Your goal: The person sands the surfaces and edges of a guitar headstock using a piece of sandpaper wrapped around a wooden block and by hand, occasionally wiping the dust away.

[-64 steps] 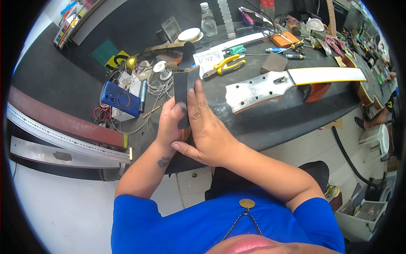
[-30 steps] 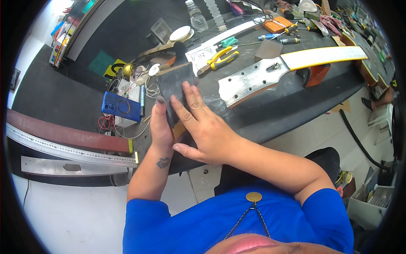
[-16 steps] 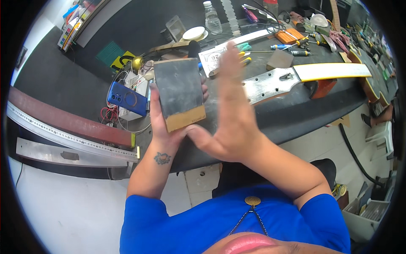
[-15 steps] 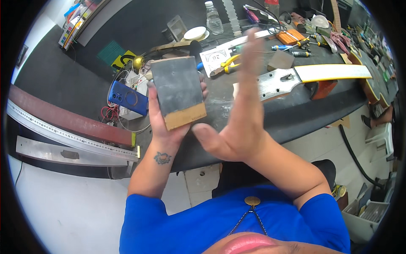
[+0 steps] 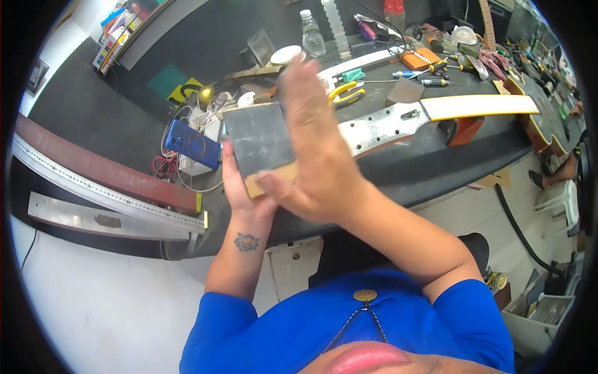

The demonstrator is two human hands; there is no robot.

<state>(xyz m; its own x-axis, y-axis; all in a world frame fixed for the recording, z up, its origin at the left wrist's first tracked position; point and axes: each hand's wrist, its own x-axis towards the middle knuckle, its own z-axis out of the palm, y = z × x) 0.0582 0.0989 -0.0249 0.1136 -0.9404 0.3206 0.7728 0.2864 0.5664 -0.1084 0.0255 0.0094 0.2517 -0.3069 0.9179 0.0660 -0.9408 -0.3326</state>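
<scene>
My left hand holds a flat block with a dark grey, dusted face and a tan lower band, upright and tilted toward me. My right hand, fingers outstretched and motion-blurred, is raised over the block's right side; its thumb overlaps the tan band, and I cannot tell whether it touches. To the right lies a guitar neck with a silver, holed headstock and white, yellow-edged strip, propped on an orange support. Yellow-black pliers lie behind my right hand.
A blue phone rests on a white box among cables. A long ruler and maroon bar lie left. Bottle, screwdrivers and a grey block sit behind; a guitar body is right, near a person's leg.
Earlier my right hand lay pressed on the dark block; it then lifted to the right and has now moved back left over the block, which my left hand has turned face-up.
</scene>
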